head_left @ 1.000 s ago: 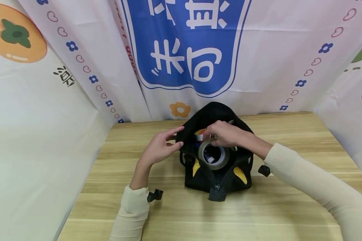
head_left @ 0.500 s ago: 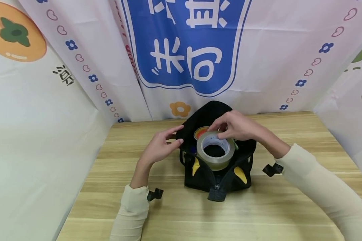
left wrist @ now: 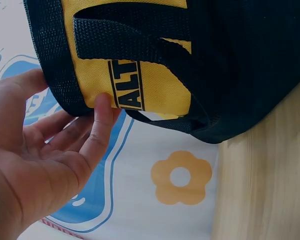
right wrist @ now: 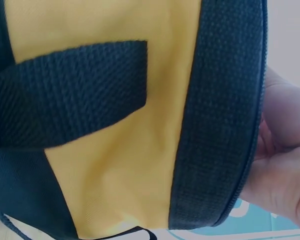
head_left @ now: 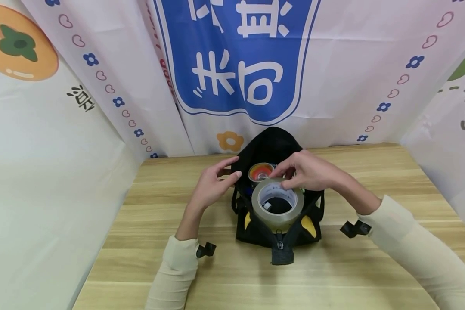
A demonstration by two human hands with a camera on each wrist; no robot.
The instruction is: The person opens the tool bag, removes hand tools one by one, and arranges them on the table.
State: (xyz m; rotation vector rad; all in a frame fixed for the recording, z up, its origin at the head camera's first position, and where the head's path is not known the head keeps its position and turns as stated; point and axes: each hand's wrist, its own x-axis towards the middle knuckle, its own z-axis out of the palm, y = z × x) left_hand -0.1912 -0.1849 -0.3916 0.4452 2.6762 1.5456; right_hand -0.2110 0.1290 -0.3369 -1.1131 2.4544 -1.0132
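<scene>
A black tool bag (head_left: 255, 228) with yellow panels gapes unzipped on the table. My left hand (head_left: 213, 185) holds its left rim, thumb and forefinger over the edge; in the left wrist view, one finger of this hand lies against the yellow side (left wrist: 155, 87). With thumb and fingers, my right hand (head_left: 308, 170) pinches the far edge of a large roll of clear packing tape (head_left: 257, 204), tilted in the bag's mouth. In the right wrist view, the bag's side (right wrist: 115, 190) hides most of that hand.
Behind the roll, inside the bag, sits a round thing with a red and orange face (head_left: 260, 171). A small white piece (head_left: 268, 207) shows through the roll's hole. A printed cloth wall (head_left: 333, 86) stands right behind the bag, at the back of the wooden table (head_left: 147, 249).
My right hand has raised the tape roll from deeper in the bag and drawn it slightly nearer. More of the red and orange thing shows. My left hand stays at the rim.
</scene>
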